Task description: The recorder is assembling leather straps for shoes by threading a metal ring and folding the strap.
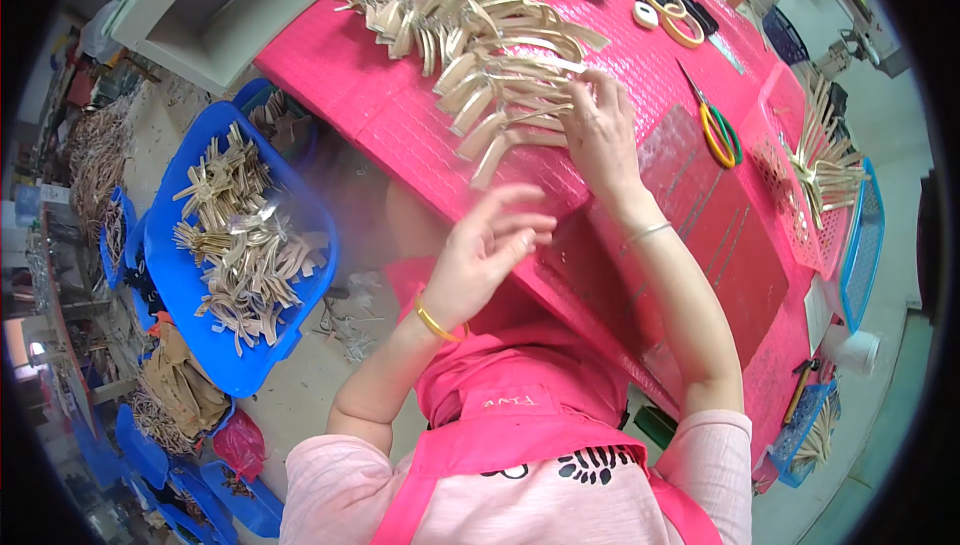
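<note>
Right hand (600, 130) lies flat, fingers spread, pressing the near end of the row of curved tan leather strips (480, 45) on the pink bubble-wrap table cover (400, 115). Left hand (480, 250) hovers near it, loosely open, empty.

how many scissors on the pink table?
1: scissors with yellow and green handles lie on the pink table, just right of the right hand, which rests on tan strips. Others may hide in the far-end clutter.

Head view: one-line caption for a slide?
Right hand presses tan strips on pink table; left hand hovers, empty.
</note>
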A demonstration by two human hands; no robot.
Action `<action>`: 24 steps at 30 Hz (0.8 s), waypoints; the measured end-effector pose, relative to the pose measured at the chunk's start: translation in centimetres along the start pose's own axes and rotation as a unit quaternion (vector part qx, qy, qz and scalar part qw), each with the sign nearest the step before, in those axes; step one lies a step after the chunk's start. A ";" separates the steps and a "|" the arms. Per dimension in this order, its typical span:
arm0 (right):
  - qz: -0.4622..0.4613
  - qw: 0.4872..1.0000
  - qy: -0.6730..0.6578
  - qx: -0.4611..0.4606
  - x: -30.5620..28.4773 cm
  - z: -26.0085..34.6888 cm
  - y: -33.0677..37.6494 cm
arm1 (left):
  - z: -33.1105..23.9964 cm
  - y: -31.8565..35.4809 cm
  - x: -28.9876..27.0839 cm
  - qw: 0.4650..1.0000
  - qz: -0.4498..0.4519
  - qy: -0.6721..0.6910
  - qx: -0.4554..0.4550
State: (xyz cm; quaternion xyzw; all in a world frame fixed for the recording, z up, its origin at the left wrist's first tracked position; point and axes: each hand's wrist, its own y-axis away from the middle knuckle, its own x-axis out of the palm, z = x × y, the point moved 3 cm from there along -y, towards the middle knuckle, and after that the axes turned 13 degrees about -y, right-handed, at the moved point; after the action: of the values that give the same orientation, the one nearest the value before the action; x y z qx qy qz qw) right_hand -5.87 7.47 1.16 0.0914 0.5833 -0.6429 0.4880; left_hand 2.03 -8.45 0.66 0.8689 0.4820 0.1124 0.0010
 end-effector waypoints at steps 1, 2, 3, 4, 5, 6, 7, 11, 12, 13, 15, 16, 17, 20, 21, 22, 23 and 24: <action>-0.001 1.000 -0.004 -0.007 0.8 0.1 -0.5 | -0.6 0.3 -0.2 0.998 -0.012 -0.054 0.026; 0.000 0.997 0.081 -0.013 1.4 0.3 -0.9 | -1.0 0.6 -0.6 0.993 -0.028 -0.107 0.034; 0.000 0.986 0.165 -0.017 2.1 0.2 -1.4 | -1.5 0.6 -1.4 0.989 -0.042 -0.139 0.041; 0.000 0.987 0.161 -0.023 2.8 -0.2 -1.8 | -2.1 0.7 -2.0 0.983 -0.057 -0.170 0.047; 0.060 0.986 0.157 0.000 3.8 -1.3 -2.2 | -2.6 0.3 -2.5 0.983 -0.060 -0.169 0.049; 0.120 0.981 0.153 0.023 4.4 -2.3 -2.5 | -3.5 -0.2 -3.2 0.950 -0.112 -0.276 0.098; 0.141 0.982 0.120 0.028 4.7 -2.8 -2.9 | -4.5 -0.8 -4.0 0.899 -0.164 -0.378 0.145; 0.079 0.995 0.051 0.032 4.8 -2.2 -4.7 | -7.8 -6.6 -6.3 0.799 -0.214 -0.504 0.248; 0.081 0.995 0.055 0.034 4.7 -2.5 -4.8 | -8.3 -9.4 -6.8 0.783 -0.219 -0.521 0.260; 0.098 0.993 0.062 0.011 4.8 -2.9 -5.1 | -8.8 -12.4 -7.1 0.775 -0.218 -0.532 0.261; 0.180 0.982 0.059 0.022 5.2 -3.9 -5.2 | -9.2 -18.4 -7.4 0.758 -0.187 -0.580 0.235; 0.180 0.982 0.061 0.021 4.6 -3.6 -5.2 | -8.4 -20.7 -7.5 0.746 -0.157 -0.614 0.207; 0.205 0.978 0.007 0.024 3.5 -2.6 -5.0 | -8.1 -21.3 -7.9 0.745 -0.159 -0.614 0.205; 0.240 0.962 -0.131 0.010 0.3 -0.5 -4.3 | -5.1 -22.8 -7.5 0.634 0.052 -0.755 0.162; 0.243 0.961 -0.134 0.011 -0.3 -0.2 -4.4 | -4.0 -23.3 -8.0 0.614 0.026 -0.767 0.185; 0.260 0.950 -0.169 0.041 -1.0 -0.2 -4.4 | -3.9 -23.5 -7.8 0.594 0.004 -0.776 0.213; 0.277 0.936 -0.206 0.069 -1.4 -0.4 -4.6 | -3.6 -23.9 -7.7 0.596 0.007 -0.774 0.214; 0.278 0.935 -0.206 0.072 -1.5 -0.5 -4.9 | -3.6 -24.2 -7.9 0.583 -0.060 -0.785 0.202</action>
State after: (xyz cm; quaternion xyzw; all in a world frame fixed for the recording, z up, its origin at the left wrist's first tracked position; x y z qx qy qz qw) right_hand -8.95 7.88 5.28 0.1502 0.3732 -0.5267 0.7488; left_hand -22.97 -2.53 -0.03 0.5657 0.3555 -0.7138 0.2098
